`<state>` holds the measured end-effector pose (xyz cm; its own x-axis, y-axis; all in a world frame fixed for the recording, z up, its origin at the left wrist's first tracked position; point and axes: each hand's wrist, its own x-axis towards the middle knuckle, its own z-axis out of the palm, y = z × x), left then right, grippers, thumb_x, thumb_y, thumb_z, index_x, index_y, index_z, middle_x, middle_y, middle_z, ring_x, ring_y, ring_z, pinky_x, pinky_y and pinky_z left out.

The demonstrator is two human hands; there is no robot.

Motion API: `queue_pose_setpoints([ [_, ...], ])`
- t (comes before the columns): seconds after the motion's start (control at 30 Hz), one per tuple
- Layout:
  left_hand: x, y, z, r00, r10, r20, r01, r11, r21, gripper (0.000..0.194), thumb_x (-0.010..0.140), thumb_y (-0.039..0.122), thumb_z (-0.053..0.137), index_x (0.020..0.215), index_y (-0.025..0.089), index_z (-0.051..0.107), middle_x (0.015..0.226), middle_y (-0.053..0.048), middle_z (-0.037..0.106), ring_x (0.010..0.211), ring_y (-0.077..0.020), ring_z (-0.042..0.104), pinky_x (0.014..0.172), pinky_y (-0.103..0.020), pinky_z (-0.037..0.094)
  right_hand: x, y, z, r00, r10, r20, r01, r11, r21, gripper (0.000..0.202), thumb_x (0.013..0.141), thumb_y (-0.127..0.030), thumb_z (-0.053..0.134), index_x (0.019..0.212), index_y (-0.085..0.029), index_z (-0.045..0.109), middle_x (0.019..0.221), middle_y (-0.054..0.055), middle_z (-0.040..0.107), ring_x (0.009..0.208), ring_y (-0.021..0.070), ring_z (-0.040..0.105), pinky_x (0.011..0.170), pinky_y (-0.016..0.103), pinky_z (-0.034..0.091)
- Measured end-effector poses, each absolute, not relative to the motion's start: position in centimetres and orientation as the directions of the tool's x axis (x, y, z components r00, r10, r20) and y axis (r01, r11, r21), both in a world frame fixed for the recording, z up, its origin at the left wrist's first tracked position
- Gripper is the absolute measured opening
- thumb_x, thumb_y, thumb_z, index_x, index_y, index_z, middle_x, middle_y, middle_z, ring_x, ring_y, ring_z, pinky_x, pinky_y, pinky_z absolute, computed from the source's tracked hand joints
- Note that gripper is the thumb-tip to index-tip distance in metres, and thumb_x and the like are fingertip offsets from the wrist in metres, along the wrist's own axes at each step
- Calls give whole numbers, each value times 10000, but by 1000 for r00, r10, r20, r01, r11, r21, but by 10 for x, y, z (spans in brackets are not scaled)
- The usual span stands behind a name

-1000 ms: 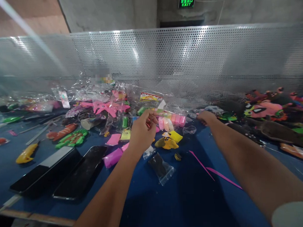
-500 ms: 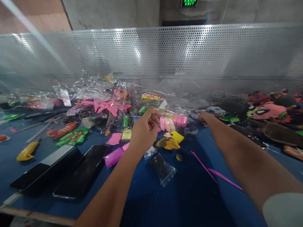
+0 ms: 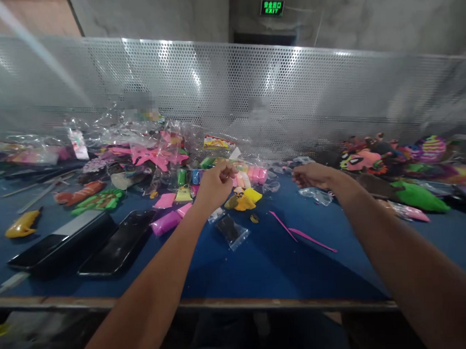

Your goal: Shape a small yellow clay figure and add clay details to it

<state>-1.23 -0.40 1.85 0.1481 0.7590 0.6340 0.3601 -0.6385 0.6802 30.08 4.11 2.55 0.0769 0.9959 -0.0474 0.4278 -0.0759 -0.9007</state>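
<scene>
My left hand (image 3: 219,184) hovers over the middle of the table, its fingers curled together; whatever they hold, if anything, is hidden. Just right of it sits a small yellow clay figure (image 3: 242,197) with a black-and-white face. Pink clay packs (image 3: 257,174) lie behind that hand. My right hand (image 3: 308,175) is farther right, fingers bent and close together, and I cannot make out anything in them. Below its wrist rests a crumpled clear plastic piece (image 3: 316,196). A small bag with black contents (image 3: 232,230) and two thin pink tools (image 3: 311,240) lie nearer to me.
Two phones (image 3: 118,243) lie at the left front, one raised on a stand. Clay figures, including a green-brown turtle shape (image 3: 98,200), and clear wrappers spread behind them. Colourful figures (image 3: 362,162) are piled at the right. A perforated metal screen (image 3: 214,88) closes the back.
The view has tipped down and turned right, so the table's front edge shows more. My right hand has shifted slightly right over the table. My left hand stays near the yellow figure.
</scene>
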Motion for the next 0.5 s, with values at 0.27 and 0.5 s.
queue_pose_setpoints([
  [0.27,11,-15,23,274,874,400,83,-436,896,255,768,355,644,907,158,728,668,1,630,491,-79,470,500,-231,362,206,-23,34,-304,834,461,521,550,-653,90,686,-193,575,600,-187,549,535,-23,569,505,98,511,514,221,393],
  [0.5,9,-15,22,202,890,409,-90,-399,913,350,686,491,741,754,148,712,559,21,569,513,-79,502,519,-212,403,183,-35,12,-467,743,480,562,668,-487,102,641,-112,545,626,-197,492,581,-44,520,547,88,451,564,230,360],
])
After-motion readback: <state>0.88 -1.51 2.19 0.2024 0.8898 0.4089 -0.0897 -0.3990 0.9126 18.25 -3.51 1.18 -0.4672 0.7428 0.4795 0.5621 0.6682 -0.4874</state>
